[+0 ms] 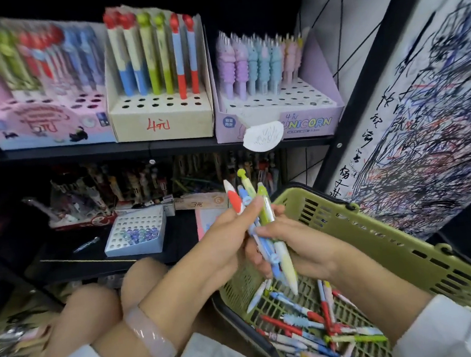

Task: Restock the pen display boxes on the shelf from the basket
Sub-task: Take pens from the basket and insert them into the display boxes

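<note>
Nearest, both hands curled round one bunch of pens (262, 227) — left hand (227, 233) pinching high, right hand (297, 247) gripping low. Below and right of fingers, green basket (376, 240) with loose pens. Probably sorting a handful; next, slotting into matching holes. Well above fingers, cream box (164, 122) marked "4元", beside lilac box (303, 124) reading "UNICORN".

Both forearms reach forward and meet at centre frame, white sleeves pushed back. The left hand (227, 230), a pale bangle (149, 334) on its wrist, curls its fingers around a fanned bunch of pens (261, 221). The right hand (294, 247), knuckles up, pinches the same bunch from the other side, touching the left.
</note>
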Demonstrator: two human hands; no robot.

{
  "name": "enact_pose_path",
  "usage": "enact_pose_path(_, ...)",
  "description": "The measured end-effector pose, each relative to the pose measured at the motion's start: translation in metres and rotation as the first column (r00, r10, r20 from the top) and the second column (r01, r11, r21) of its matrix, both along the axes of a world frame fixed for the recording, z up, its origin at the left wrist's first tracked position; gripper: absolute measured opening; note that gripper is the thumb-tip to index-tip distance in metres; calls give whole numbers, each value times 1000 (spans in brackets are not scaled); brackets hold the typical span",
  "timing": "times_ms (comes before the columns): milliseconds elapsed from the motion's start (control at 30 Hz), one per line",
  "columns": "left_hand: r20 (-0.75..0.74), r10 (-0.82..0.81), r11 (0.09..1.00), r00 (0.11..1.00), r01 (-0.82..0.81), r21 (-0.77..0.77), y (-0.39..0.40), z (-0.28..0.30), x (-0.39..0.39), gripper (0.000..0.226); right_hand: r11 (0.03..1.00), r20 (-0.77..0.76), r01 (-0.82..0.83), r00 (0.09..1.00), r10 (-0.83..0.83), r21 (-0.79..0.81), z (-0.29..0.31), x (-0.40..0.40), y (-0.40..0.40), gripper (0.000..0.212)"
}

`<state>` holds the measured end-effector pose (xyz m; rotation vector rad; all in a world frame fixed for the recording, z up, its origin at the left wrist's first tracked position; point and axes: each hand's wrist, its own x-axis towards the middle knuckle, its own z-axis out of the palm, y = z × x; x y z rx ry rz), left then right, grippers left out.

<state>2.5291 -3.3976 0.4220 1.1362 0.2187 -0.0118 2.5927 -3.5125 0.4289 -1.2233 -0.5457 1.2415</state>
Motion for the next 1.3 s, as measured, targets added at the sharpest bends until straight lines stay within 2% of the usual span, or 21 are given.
enact_pose_path(100, -15, 180, 983, 984, -179, 39, 11, 8, -2, 46, 997, 100, 60, 993, -55, -54, 9, -4, 22, 25)
enact_pose_path(200, 10, 311, 944, 950, -310, 111, 27, 16, -5, 42, 985, 363, 125, 929, -73, -122, 19, -9, 41, 36)
enact_pose_path(233, 32, 346, 931, 938, -348, 107, 33, 19, -6, 39, 979, 499, 148, 865, -58, -143, 23, -10, 47, 39)
enact_pose_path(300, 84, 414, 905, 906, -420, 74, 45, 24, -6, 30, 968, 762, 195, 647, -6, -159, 30, -12, 57, 39)
enact_pose_path(333, 104, 444, 890, 890, -451, 64, 49, 26, -6, 26, 963, 843, 223, 538, 5, -148, 34, -14, 62, 38)
enact_pose_path(433, 155, 522, 846, 839, -532, 29, 60, 32, -6, 21, 956, 943, 288, 331, -40, -61, 37, -16, 79, 38)
enact_pose_path(500, 175, 587, 798, 791, -602, 43, 71, 35, -7, 22, 946, 953, 323, 285, -103, 6, 37, -16, 89, 32)
enact_pose_path(633, 183, 658, 740, 730, -672, 19, 101, 39, -11, 22, 893, 885, 406, 320, -337, 193, 45, -11, 110, 33)
enact_pose_path(700, 203, 614, 753, 763, -643, 140, 113, 39, -15, 17, 884, 791, 392, 440, -424, 256, 53, -10, 126, 27)
enact_pose_path(800, 249, 475, 793, 844, -533, 295, 123, 42, -21, 12, 912, 617, 318, 672, -410, 259, 61, -11, 153, 29)
enact_pose_path(867, 276, 447, 801, 851, -518, 301, 132, 48, -24, 11, 915, 521, 296, 755, -399, 273, 65, -14, 170, 30)
enact_pose_path(967, 298, 465, 758, 834, -549, 353, 150, 56, -26, 14, 923, 420, 268, 830, -367, 276, 68, -19, 190, 33)
enact_pose_path(1033, 317, 466, 734, 826, -561, 382, 162, 60, -29, 24, 938, 433, 221, 842, -321, 265, 70, -21, 199, 34)
enact_pose_path(1100, 334, 467, 705, 819, -573, 418, 173, 62, -32, 26, 943, 465, 198, 831, -306, 267, 76, -20, 209, 34)
enact_pose_path(1167, 339, 476, 665, 811, -584, 465, 184, 65, -36, 14, 931, 546, 225, 761, -351, 286, 89, -12, 219, 30)
enact_pose_path(1300, 298, 516, 624, 803, -591, 511, 205, 66, -43, 17, 926, 691, 237, 616, -378, 295, 119, 0, 242, 19)
